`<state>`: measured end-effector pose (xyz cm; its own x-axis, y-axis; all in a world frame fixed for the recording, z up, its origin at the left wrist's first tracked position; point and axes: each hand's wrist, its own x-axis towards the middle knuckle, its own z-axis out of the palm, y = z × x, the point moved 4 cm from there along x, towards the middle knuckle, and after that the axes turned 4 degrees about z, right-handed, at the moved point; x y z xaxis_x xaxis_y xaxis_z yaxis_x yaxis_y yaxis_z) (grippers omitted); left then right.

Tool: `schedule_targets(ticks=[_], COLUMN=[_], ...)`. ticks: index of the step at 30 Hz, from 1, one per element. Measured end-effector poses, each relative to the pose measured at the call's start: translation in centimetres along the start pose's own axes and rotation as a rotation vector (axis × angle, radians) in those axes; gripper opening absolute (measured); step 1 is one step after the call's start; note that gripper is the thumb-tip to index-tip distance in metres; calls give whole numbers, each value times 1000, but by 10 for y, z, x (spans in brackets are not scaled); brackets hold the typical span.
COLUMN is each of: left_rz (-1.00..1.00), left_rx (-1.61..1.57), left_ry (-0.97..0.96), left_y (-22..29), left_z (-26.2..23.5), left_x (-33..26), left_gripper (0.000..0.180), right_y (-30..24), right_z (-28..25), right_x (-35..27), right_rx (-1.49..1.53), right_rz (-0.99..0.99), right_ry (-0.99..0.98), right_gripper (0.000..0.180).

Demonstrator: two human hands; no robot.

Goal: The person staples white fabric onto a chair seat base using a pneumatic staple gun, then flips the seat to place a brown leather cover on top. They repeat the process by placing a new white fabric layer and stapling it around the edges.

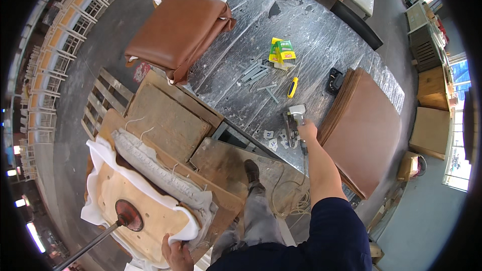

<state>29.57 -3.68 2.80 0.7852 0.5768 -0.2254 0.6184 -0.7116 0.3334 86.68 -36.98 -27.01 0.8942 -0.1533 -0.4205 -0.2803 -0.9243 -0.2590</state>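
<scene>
My right hand [307, 130] is wrapped around the handle of a staple gun [297, 112], which is on or just above the plastic-covered table [236, 95]. A hose runs down from its grip. At the lower left, my left hand [176, 255] curls its fingers at the edge of a wooden seat panel [165, 241] bordered by white padding [187, 232]. Part of that hand's grip is hidden. A round red plate on a metal rod [129, 215] presses on the panel's middle. Beneath lies a bundle of grey-white fabric [150, 163].
On the table are staple strips [256, 72], green-yellow boxes [282, 51], a yellow-handled tool [292, 88] and a black device [334, 80]. Brown sheets [369, 130] are stacked at right, a brown leather-like cushion [175, 30] at far left. A coiled hose [291, 203] lies beside my legs.
</scene>
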Motion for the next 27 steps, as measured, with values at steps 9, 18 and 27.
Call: schedule_targets(ticks=[9,18,27], left_rz=[-104,-9,-131], left_rx=[-34,-203,-1433], left_ry=[-9,77,-429], left_y=[7,-8,99], left_z=[-9,-15,3], left_x=[-9,-17,2], left_gripper=[27,17,45], right_y=[-42,-42,-62], right_z=[13,-69,-130], right_x=[-36,-180,-422], right_rx=[310,591,1364], right_rz=[-123,-247,-207], right_ry=[-117,-113,-785], right_gripper=[58,53,29])
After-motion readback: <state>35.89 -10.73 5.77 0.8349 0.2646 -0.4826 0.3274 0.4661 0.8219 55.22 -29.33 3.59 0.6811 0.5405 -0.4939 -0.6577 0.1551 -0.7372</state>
